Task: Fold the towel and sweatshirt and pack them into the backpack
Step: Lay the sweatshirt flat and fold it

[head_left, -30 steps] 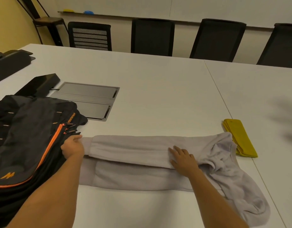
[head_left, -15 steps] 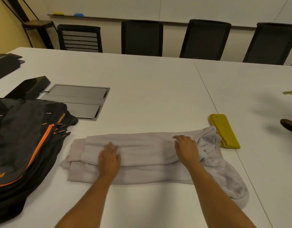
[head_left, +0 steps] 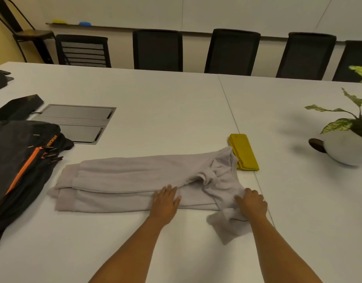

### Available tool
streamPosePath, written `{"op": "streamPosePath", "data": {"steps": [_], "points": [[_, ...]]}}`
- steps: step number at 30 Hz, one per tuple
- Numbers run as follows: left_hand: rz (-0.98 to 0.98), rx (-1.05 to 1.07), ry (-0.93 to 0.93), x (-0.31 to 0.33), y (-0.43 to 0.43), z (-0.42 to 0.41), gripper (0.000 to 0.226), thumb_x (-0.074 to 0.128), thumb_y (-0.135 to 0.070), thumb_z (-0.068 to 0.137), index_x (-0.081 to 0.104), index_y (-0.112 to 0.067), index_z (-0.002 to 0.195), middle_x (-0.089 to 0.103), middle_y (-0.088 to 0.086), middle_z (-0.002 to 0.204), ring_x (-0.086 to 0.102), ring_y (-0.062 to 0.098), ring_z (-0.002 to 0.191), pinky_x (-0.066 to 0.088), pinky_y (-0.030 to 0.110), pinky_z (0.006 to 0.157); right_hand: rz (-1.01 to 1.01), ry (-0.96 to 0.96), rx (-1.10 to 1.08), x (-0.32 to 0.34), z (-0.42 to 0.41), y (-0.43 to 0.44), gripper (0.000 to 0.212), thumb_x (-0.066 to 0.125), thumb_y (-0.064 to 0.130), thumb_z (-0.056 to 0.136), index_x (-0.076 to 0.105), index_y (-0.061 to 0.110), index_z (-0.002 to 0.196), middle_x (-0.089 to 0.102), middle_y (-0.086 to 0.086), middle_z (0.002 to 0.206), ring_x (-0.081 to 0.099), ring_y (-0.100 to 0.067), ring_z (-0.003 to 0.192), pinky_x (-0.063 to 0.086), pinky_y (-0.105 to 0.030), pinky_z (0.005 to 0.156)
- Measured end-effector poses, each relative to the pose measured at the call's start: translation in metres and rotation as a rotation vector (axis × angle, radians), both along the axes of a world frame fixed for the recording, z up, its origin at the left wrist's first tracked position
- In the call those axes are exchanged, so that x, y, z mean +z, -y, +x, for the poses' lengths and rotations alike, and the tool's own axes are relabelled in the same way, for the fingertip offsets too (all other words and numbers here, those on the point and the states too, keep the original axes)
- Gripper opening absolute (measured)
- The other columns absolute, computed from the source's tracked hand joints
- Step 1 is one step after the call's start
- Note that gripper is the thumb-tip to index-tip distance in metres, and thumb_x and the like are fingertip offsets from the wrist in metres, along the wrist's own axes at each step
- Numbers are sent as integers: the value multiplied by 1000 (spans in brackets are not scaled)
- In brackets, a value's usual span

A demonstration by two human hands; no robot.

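Observation:
A pale grey sweatshirt (head_left: 125,180) lies folded into a long strip across the white table (head_left: 166,111), its hood end bunched at the right. My left hand (head_left: 166,202) rests flat, fingers spread, on the strip's near edge. My right hand (head_left: 252,203) presses on the loose hood fabric at the right end, fingers curled into it. A folded yellow towel (head_left: 244,152) lies just beyond the hood, partly under it. The black backpack (head_left: 19,160) with orange zipper lies at the left, apart from both hands.
A potted plant in a white pot (head_left: 343,149) stands at the right. A grey floor-box lid (head_left: 74,123) and a black box (head_left: 17,105) sit behind the backpack. Black chairs (head_left: 231,52) line the far side of the table.
Both hands slid right along the sweatshirt: the left from the cuff end to the middle, the right from the middle onto the hood. The view turned right, bringing the plant in.

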State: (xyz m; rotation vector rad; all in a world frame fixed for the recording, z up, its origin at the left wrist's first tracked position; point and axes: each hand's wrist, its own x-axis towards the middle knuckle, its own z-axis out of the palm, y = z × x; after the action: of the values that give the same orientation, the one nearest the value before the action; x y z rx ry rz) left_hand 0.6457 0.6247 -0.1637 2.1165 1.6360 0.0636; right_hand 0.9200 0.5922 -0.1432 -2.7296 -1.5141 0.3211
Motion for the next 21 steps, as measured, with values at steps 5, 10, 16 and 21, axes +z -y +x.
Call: {"op": "streamPosePath", "data": {"steps": [5, 10, 16, 21], "points": [[82, -31, 111, 13, 19, 51, 54, 28, -42, 100, 15, -24, 149, 13, -4, 157, 9, 9, 144, 1, 31, 116, 36, -199, -105, 5, 20, 11, 49, 56, 45, 88, 55, 7, 118, 54, -13, 117, 55, -29, 108, 48, -37, 88], [101, -236, 290, 26, 38, 94, 46, 51, -41, 92, 42, -26, 136, 39, -6, 145, 30, 10, 135, 15, 26, 113, -130, -381, -83, 18, 30, 12, 53, 60, 43, 87, 49, 2, 119, 58, -15, 120, 56, -29, 111, 39, -26, 73], [9, -200, 292, 25, 52, 115, 43, 65, -41, 82, 57, -24, 120, 61, -4, 119, 55, 14, 109, 39, 28, 93, 107, -481, -139, 31, 33, 13, 32, 60, 27, 88, 59, 0, 106, 64, -16, 107, 56, -28, 88, 37, -27, 69], [-124, 140, 701, 47, 46, 122, 7, 65, -27, 85, 63, -20, 88, 62, 0, 85, 59, 16, 81, 49, 27, 69, 396, -804, -380, 54, 41, 1, 40, 60, 31, 89, 56, 1, 113, 58, -18, 112, 54, -35, 106, 51, -41, 84]]}}
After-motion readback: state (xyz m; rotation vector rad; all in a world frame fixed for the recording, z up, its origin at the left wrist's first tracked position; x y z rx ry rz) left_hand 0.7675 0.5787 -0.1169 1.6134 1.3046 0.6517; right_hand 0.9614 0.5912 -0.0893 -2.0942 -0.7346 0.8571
